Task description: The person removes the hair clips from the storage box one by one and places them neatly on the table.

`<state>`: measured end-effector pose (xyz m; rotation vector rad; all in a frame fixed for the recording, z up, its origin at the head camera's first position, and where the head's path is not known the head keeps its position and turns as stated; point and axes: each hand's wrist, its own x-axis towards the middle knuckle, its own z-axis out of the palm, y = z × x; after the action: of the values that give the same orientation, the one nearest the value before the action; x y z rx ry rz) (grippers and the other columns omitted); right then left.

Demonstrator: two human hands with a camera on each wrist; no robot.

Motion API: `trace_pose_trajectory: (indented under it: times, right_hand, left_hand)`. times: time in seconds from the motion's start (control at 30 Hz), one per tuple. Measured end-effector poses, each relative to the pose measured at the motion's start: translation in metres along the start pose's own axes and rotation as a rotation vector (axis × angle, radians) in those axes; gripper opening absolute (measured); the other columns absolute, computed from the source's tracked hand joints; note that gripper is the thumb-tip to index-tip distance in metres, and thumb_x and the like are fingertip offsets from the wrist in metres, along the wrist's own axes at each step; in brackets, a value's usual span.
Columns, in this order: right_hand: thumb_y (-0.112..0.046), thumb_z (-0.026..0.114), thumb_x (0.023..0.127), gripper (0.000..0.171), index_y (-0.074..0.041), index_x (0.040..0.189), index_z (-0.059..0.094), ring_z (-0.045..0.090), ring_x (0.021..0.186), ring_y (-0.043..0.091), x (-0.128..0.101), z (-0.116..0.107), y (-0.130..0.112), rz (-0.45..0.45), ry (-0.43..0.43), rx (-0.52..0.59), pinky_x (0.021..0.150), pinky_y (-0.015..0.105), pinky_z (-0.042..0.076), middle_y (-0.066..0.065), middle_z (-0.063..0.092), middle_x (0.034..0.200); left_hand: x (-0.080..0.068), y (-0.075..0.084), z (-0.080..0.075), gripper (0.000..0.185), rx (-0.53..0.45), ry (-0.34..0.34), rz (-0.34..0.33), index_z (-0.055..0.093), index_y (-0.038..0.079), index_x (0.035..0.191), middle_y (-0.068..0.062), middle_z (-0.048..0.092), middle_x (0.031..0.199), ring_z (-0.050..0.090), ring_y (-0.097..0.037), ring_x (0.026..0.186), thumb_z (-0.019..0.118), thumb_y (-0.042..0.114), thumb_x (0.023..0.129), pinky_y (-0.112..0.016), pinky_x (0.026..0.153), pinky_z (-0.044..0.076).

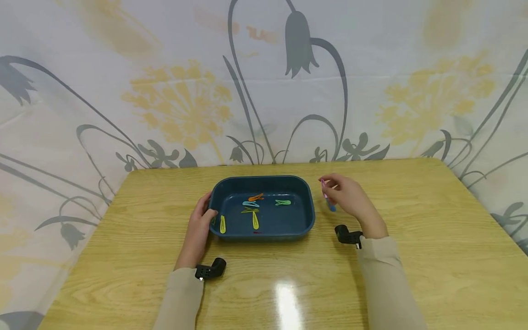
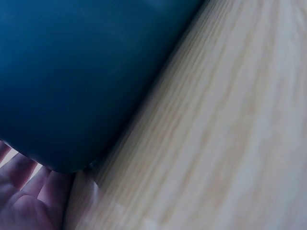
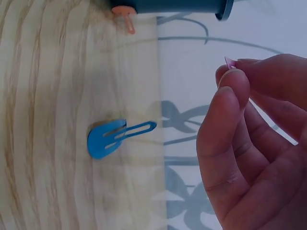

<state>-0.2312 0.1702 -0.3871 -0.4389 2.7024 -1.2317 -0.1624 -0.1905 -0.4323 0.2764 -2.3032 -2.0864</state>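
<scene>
My left hand (image 1: 199, 231) grips the left end of a dark blue rectangular basin (image 1: 264, 238), thumb over the rim and fingers along the outer wall. Several snap hair clips lie inside: yellow clips (image 1: 255, 221), a green clip (image 1: 283, 202), a light blue clip (image 1: 250, 204) and an orange clip (image 1: 256, 197). Right of the basin, my right hand (image 1: 349, 198) pinches a pink hair clip (image 1: 323, 184) between thumb and fingertips, mostly hidden by them in the right wrist view. Below that hand, a blue hair clip (image 3: 103, 140) lies on the table, its prong sprung apart.
The wooden table (image 1: 255, 279) ends at the back against a floral-printed cloth (image 1: 264, 91). In the right wrist view, an orange-pink hair clip (image 3: 125, 17) shows beside the basin's outer wall.
</scene>
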Motion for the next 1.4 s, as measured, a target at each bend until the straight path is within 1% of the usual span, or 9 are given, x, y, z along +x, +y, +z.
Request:
trace_pose_trajectory:
  times: [0.1,0.2,0.43,0.57,0.7,0.8,1.0,1.23,1.4]
  right_hand:
    - [-0.028,0.047,0.095,0.044,-0.005,0.132,0.046,0.060,0.076,0.025,0.000,-0.002,0.004,0.012,0.007,-0.003,0.071,0.035,0.049,0.016,0.058,0.106]
    - [-0.025,0.047,0.095,0.043,-0.005,0.133,0.045,0.060,0.078,0.025,-0.001,-0.005,0.008,0.024,0.013,0.000,0.071,0.035,0.049,0.017,0.058,0.107]
    - [-0.021,0.046,0.096,0.039,0.002,0.128,0.049,0.057,0.078,0.024,-0.001,-0.007,0.016,0.044,0.011,0.001,0.071,0.034,0.047,0.016,0.061,0.096]
    - [-0.018,0.045,0.095,0.038,0.003,0.127,0.049,0.058,0.081,0.023,-0.002,-0.009,0.021,0.074,0.007,0.016,0.073,0.032,0.047,0.017,0.062,0.100]
    - [-0.014,0.043,0.095,0.035,0.003,0.125,0.051,0.056,0.079,0.023,-0.002,-0.009,0.026,0.103,0.001,0.017,0.070,0.029,0.045,0.016,0.062,0.097]
    - [-0.013,0.042,0.095,0.033,0.002,0.122,0.053,0.053,0.074,0.022,-0.002,-0.008,0.029,0.117,-0.010,-0.010,0.067,0.029,0.042,0.013,0.060,0.091]
    - [-0.012,0.044,0.095,0.032,0.004,0.119,0.055,0.053,0.074,0.017,-0.004,-0.006,0.033,0.144,-0.020,-0.019,0.068,0.028,0.043,0.012,0.062,0.093]
    - [-0.011,0.044,0.094,0.029,0.006,0.115,0.057,0.051,0.068,0.016,-0.005,-0.006,0.033,0.144,-0.032,-0.060,0.065,0.028,0.041,0.008,0.059,0.077]
    - [-0.008,0.042,0.092,0.029,0.005,0.113,0.058,0.052,0.068,0.018,-0.005,-0.006,0.032,0.160,-0.025,-0.076,0.065,0.029,0.041,0.009,0.059,0.078]
  left_hand:
    - [0.000,0.000,-0.001,0.052,-0.003,0.003,0.007,0.036,0.022,0.140,0.003,0.038,0.142,0.036,-0.014,0.126,0.041,0.011,0.089,-0.037,0.107,0.024]
    - [-0.001,0.000,-0.001,0.052,-0.001,0.001,0.006,0.035,0.022,0.140,0.003,0.038,0.142,0.036,-0.014,0.126,0.041,0.011,0.089,-0.037,0.107,0.024]
    - [-0.001,0.000,-0.001,0.053,0.006,-0.002,-0.003,0.034,0.023,0.141,0.003,0.036,0.143,0.034,-0.014,0.127,0.042,0.012,0.089,-0.037,0.107,0.024]
    - [0.000,0.001,-0.001,0.053,-0.007,-0.001,-0.006,0.035,0.023,0.141,0.004,0.036,0.143,0.034,-0.013,0.127,0.042,0.011,0.089,-0.036,0.106,0.024]
    - [-0.001,0.001,0.000,0.054,-0.007,-0.001,-0.004,0.034,0.023,0.141,0.004,0.035,0.143,0.034,-0.012,0.128,0.042,0.011,0.089,-0.035,0.106,0.025]
    - [-0.001,0.002,0.000,0.054,-0.006,-0.002,-0.004,0.033,0.022,0.141,0.004,0.034,0.144,0.033,-0.012,0.128,0.041,0.011,0.089,-0.035,0.107,0.024]
    - [-0.002,0.001,-0.001,0.055,0.003,-0.001,-0.008,0.033,0.022,0.142,0.004,0.034,0.144,0.033,-0.013,0.128,0.042,0.012,0.089,-0.036,0.107,0.023]
    - [-0.002,0.002,-0.001,0.055,-0.001,0.005,-0.011,0.033,0.022,0.142,0.003,0.035,0.144,0.034,-0.013,0.127,0.042,0.012,0.089,-0.036,0.107,0.024]
    - [-0.001,0.002,-0.001,0.055,0.004,0.000,-0.011,0.032,0.022,0.142,0.003,0.034,0.144,0.033,-0.013,0.128,0.041,0.012,0.089,-0.036,0.107,0.024]
